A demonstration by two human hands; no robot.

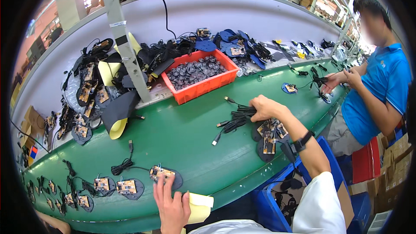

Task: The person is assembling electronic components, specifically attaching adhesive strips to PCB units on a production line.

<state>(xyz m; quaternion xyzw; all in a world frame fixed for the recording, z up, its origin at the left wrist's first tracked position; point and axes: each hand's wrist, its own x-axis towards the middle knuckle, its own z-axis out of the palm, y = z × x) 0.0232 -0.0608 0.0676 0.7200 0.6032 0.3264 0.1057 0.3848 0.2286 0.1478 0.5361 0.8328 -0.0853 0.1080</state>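
My right hand (265, 107) is closed around a bundle of black USB cables (236, 120), whose metal plugs point left over the green belt. Below it lies a cluster of dark rounded plates with tan circuit boards (269, 142). At the front edge of the belt my left hand (172, 203) has its fingers stretched out, the fingertips touching the near edge of a circuit board (162, 173) on a dark plate. That board's coiled cable (123, 166) lies to its left. A yellow sheet (200, 207) sits beside my left thumb.
A red bin (201, 87) of small round parts stands behind the belt (186, 134), next to a metal post (130, 56). More boards (127, 187) line the left. A blue crate (268, 206) holds cables below my right arm. A co-worker (375, 86) handles cables at right.
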